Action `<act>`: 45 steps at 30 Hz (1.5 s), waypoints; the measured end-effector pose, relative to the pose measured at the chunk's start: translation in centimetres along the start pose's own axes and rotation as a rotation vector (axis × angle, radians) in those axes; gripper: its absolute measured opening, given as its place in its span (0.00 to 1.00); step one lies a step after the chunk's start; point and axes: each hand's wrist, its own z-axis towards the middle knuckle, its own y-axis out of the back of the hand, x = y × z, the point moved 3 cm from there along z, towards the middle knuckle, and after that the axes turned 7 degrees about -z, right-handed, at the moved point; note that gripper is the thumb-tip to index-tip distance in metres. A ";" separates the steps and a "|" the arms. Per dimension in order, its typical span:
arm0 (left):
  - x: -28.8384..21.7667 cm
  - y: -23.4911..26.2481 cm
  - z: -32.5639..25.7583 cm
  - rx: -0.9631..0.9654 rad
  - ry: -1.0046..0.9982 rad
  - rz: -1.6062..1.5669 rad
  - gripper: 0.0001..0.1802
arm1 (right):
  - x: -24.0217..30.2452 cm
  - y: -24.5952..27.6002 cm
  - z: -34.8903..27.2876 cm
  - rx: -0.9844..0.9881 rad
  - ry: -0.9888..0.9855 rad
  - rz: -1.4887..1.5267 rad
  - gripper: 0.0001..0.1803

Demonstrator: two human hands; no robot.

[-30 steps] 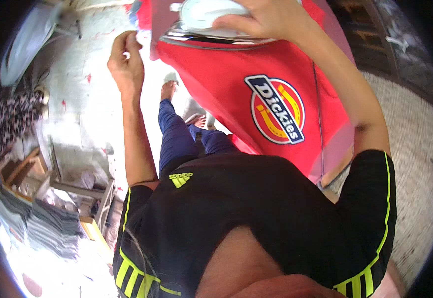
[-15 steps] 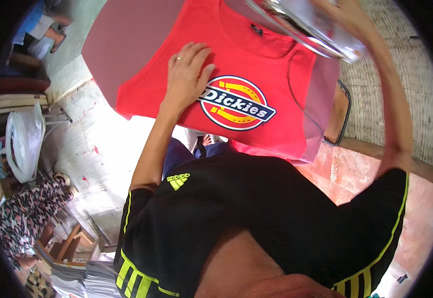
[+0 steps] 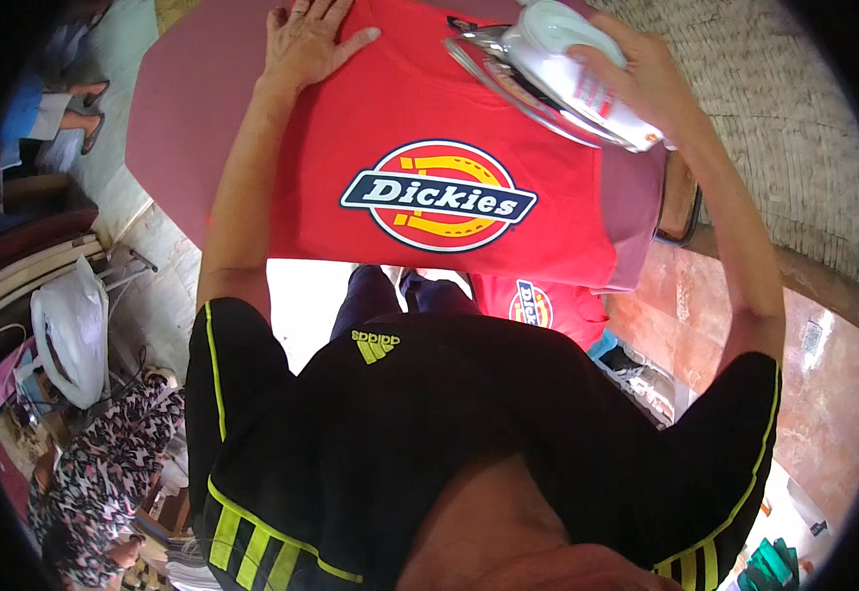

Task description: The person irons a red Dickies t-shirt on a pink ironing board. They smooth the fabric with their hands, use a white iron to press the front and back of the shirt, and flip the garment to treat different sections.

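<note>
Right hand [image 3: 651,84]'s wrapped round the clothes iron [image 3: 540,54], nose angled leftish over the red printed top [image 3: 429,128] toward the flat, spread left hand [image 3: 301,47].

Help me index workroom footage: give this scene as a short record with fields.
Left hand: open on the red garment
Right hand: gripping the white iron
Iron touching garment: cannot tell
Marking: round emblem with dark band, facing up
Beneath garment: mauve surface
At left: white plastic bag; person in patterned clothing
</note>
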 end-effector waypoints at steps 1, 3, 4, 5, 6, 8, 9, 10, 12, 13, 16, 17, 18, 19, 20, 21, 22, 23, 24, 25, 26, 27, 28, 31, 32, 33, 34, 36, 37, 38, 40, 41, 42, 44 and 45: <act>0.2 0.1 0.1 0.017 -0.008 -0.009 0.40 | 1.9 -0.8 1.0 0.001 0.055 -0.069 0.19; 0.2 0.0 0.6 -0.006 -0.033 0.010 0.36 | 3.5 -2.4 2.3 -0.024 0.186 -0.183 0.20; 0.5 -0.5 0.7 -0.024 -0.052 0.015 0.35 | 3.4 -3.5 3.1 -0.046 0.267 -0.220 0.21; 0.8 -1.0 0.8 -0.042 -0.069 0.021 0.34 | 3.5 -4.5 3.7 -0.068 0.350 -0.255 0.22; 0.8 -1.2 0.9 -0.067 -0.083 0.003 0.30 | 4.2 -5.0 3.8 -0.009 0.286 -0.331 0.23; 1.5 -1.4 1.3 0.001 -0.090 -0.034 0.28 | 5.0 -6.2 4.6 -0.014 0.270 -0.264 0.24; 1.8 -1.3 1.5 0.031 -0.096 -0.056 0.27 | 5.6 -6.6 4.8 -0.019 0.258 -0.237 0.24; 2.3 -1.1 1.9 0.069 -0.116 -0.077 0.26 | 6.4 -6.8 5.6 0.077 0.201 -0.290 0.26; 3.2 -0.4 2.4 0.145 -0.128 -0.084 0.27 | 8.6 -7.0 6.9 0.111 0.222 -0.275 0.27; 3.6 -0.3 2.5 0.176 -0.131 -0.085 0.27 | 9.4 -7.3 7.5 0.125 0.239 -0.271 0.27; 4.0 -0.2 2.4 0.144 -0.151 -0.055 0.27 | 9.3 -7.9 7.7 0.178 0.220 -0.303 0.28; 3.9 0.1 2.1 0.125 -0.154 -0.058 0.26 | 9.1 -7.8 7.4 0.187 0.219 -0.294 0.28; 3.8 0.5 2.0 0.134 -0.150 -0.067 0.26 | 8.9 -6.9 6.8 0.265 0.188 -0.197 0.27; 4.1 0.4 2.0 0.079 -0.177 -0.032 0.25 | 8.2 -6.8 6.4 0.164 0.244 -0.224 0.26; 3.9 0.2 2.1 0.082 -0.176 -0.022 0.25 | 7.0 -7.4 5.8 0.054 0.296 -0.257 0.24; 3.3 -0.4 2.8 0.070 -0.191 -0.027 0.25 | 6.2 -7.7 5.7 -0.063 0.332 -0.309 0.24; 3.6 -0.2 2.6 0.069 -0.185 -0.051 0.25 | 7.1 -8.0 6.0 -0.061 0.256 -0.243 0.27; 4.0 0.0 2.6 0.068 -0.180 -0.076 0.25 | 8.2 -8.3 6.9 -0.067 0.210 -0.281 0.28; 4.0 0.0 2.3 0.081 -0.183 -0.121 0.25 | 9.1 -8.9 7.4 -0.135 0.214 -0.289 0.27; 4.3 0.0 2.5 0.089 -0.166 -0.140 0.25 | 9.8 -9.3 7.8 -0.202 0.216 -0.296 0.27; 4.6 0.0 2.9 0.098 -0.150 -0.161 0.25 | 10.2 -9.2 8.2 -0.215 0.158 -0.245 0.26; 4.8 0.1 3.0 0.110 -0.133 -0.182 0.25 | 10.5 -9.2 8.6 -0.225 0.100 -0.191 0.25; 4.8 0.7 2.7 -0.041 -0.186 -0.161 0.21 | 10.7 -9.2 9.0 -0.233 0.041 -0.137 0.24; 8.1 -1.9 3.1 -0.158 -0.159 -0.387 0.24 | 10.7 -9.6 10.7 -0.312 0.059 -0.037 0.21; 8.3 -2.4 3.1 -0.186 -0.158 -0.388 0.22 | 9.9 -10.2 12.1 -0.259 -0.028 -0.066 0.24; 8.2 -2.6 3.1 -0.209 -0.154 -0.391 0.21 | 9.2 -11.3 13.8 -0.342 -0.010 -0.009 0.25; 8.3 -2.7 3.0 -0.235 -0.146 -0.391 0.20 | 8.7 -12.7 15.7 -0.425 0.015 0.049 0.26; 8.8 -2.8 3.4 -0.285 -0.183 -0.448 0.18 | 9.0 -13.2 18.6 -0.503 0.016 0.137 0.27; 8.9 -2.9 3.5 -0.307 -0.202 -0.481 0.18 | 9.6 -12.8 19.8 -0.493 -0.011 0.165 0.27; 8.9 -3.1 3.7 -0.330 -0.203 -0.487 0.17 | 9.8 -12.3 20.5 -0.482 -0.039 0.193 0.27; 9.1 -2.9 3.5 -0.372 -0.198 -0.489 0.17 | 10.0 -11.8 21.2 -0.371 -0.097 0.143 0.28; 9.2 -2.9 3.2 -0.377 -0.168 -0.491 0.18 | 10.0 -11.6 21.4 -0.315 -0.128 0.118 0.28; 9.1 -2.6 3.0 -0.382 -0.136 -0.496 0.18 | 10.7 -11.0 20.3 -0.272 -0.122 0.134 0.28; 9.2 -2.5 2.7 -0.394 -0.107 -0.492 0.19 | 10.9 -11.7 20.1 -0.322 -0.072 0.171 0.28; 9.5 -2.6 2.7 -0.398 -0.118 -0.500 0.19 | 10.8 -11.7 19.6 -0.352 -0.063 0.179 0.28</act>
